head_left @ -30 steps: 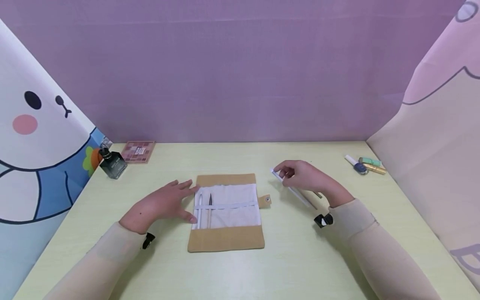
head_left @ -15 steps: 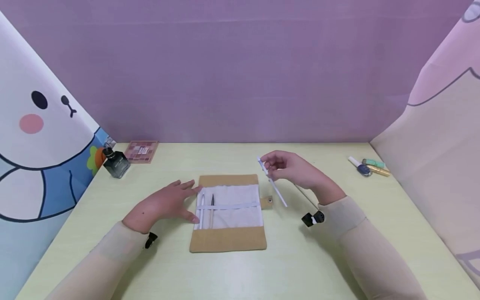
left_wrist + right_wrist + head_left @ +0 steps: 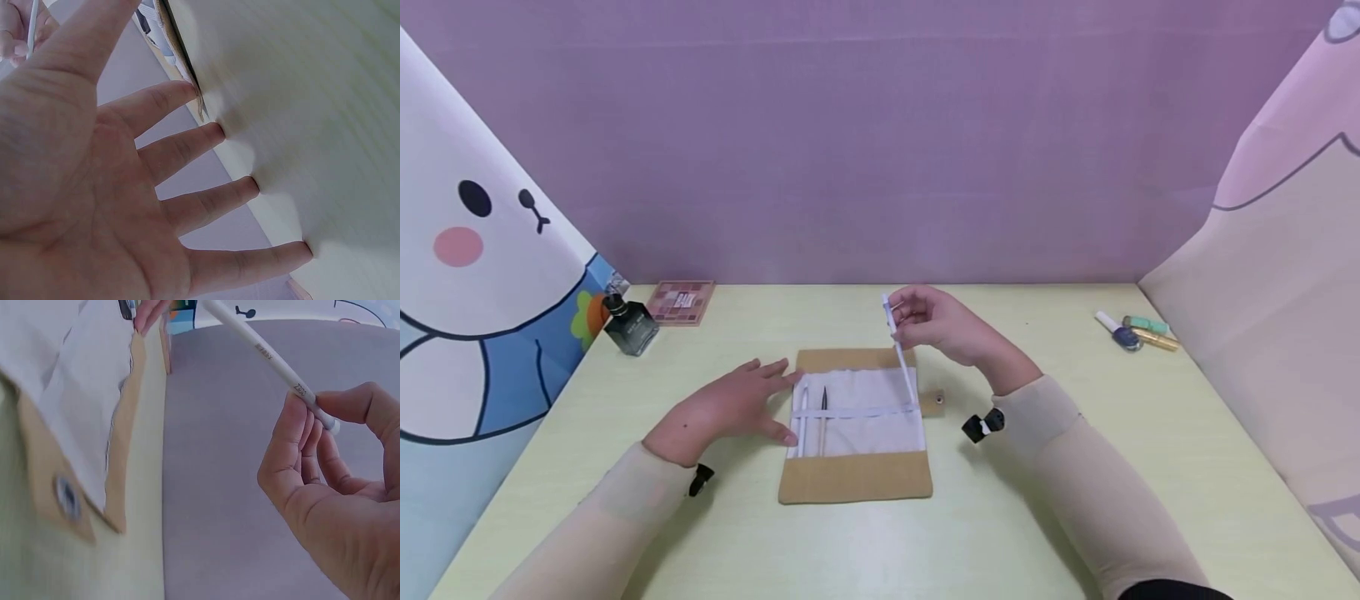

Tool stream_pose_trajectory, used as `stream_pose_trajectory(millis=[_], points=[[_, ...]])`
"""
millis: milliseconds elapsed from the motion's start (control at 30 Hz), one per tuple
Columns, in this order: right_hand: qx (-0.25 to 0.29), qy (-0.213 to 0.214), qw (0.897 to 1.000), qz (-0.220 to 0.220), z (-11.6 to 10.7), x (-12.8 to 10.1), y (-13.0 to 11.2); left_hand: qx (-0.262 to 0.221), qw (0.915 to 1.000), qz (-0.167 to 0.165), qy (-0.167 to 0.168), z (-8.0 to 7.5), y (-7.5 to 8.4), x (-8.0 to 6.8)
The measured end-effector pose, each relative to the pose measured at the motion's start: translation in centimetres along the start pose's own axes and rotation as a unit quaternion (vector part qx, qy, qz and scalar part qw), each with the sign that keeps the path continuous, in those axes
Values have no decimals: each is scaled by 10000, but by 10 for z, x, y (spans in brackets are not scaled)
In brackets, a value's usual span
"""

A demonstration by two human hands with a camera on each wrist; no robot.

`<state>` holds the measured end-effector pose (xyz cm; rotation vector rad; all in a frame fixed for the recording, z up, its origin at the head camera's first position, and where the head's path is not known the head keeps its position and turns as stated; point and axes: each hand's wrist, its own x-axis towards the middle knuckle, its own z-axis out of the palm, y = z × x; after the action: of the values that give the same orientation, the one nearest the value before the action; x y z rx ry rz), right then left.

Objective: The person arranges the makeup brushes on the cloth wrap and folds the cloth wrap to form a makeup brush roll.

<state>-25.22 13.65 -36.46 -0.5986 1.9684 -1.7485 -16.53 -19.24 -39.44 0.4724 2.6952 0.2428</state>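
Above the far right corner of the cloth case (image 3: 854, 480), our right hand (image 3: 942, 327) pinches a white printed stick (image 3: 903, 364), its long axis slanting down toward the strap (image 3: 868, 412); our left hand (image 3: 727, 411) lies spread at the left edge.

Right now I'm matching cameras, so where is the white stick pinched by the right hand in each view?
Head: white stick just right of centre.
Left wrist: white stick in the top left corner.
Right wrist: white stick running diagonally from the top edge.
Shared landmark: the right hand, which holds it in all three.
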Motion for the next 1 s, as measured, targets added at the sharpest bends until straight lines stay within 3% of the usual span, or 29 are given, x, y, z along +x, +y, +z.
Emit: stream_pose_trajectory(millis=[133,333,567,1000], points=[[259,45,9997,15,10,11,4,18,10000,33,6,0,0,0],[446,515,9976,144,26,24,11,34,10000,62,23,0,-1,0],[363,952,9939,423,44,35,19,14,10000,71,14,0,-2,0],[178,1026,9910,839,62,46,34,25,9999,108,30,0,-3,0]])
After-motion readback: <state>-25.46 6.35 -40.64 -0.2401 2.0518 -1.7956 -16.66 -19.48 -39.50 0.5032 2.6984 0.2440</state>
